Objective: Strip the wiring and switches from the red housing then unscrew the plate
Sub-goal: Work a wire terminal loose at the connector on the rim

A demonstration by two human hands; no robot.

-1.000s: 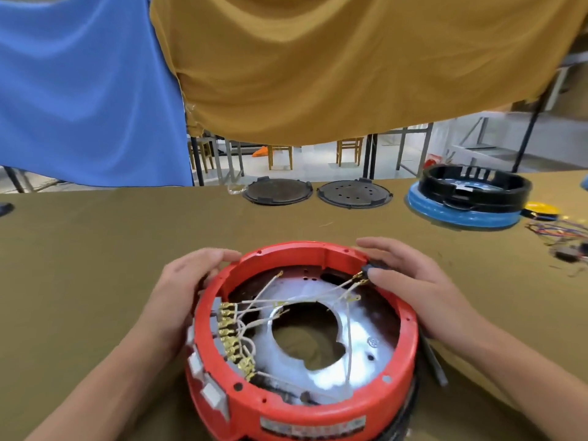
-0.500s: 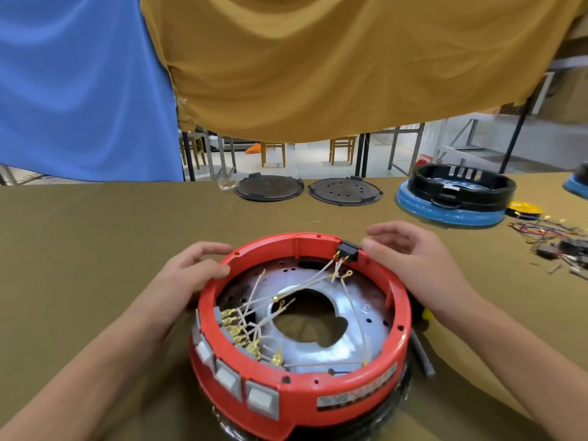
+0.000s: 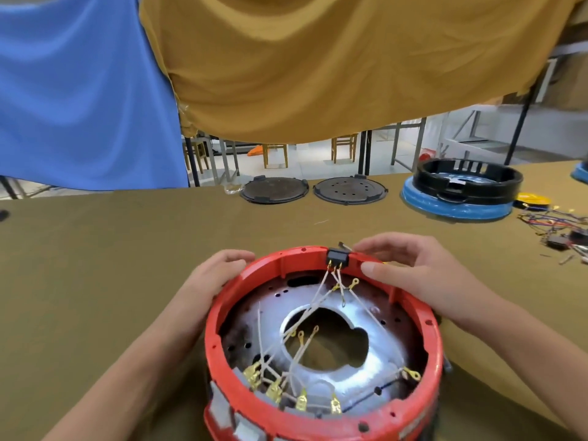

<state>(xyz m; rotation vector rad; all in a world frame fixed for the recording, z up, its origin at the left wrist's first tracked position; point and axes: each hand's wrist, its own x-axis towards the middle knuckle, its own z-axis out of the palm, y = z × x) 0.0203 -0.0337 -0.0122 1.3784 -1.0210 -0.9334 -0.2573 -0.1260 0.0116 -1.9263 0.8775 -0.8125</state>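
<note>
Both forearms reach in over the olive cloth tabletop (image 3: pixel 95 265), and the red housing (image 3: pixel 321 338) sits right in front, close to the near edge. The left hand (image 3: pixel 216 275) cups the ring's outer left wall, fingers curled over the rim, its grip holding the plastic. The right hand (image 3: pixel 410 268) arches over the far rim, its fingers curved above and its thumb pressed on the edge just beside the small black switch (image 3: pixel 338 258) seated there. Pale wiring (image 3: pixel 318 300) fans down from the switch, tipped with brass terminals. Below lies the shiny metal plate (image 3: pixel 378 361), a ring with a big cutout.
</note>
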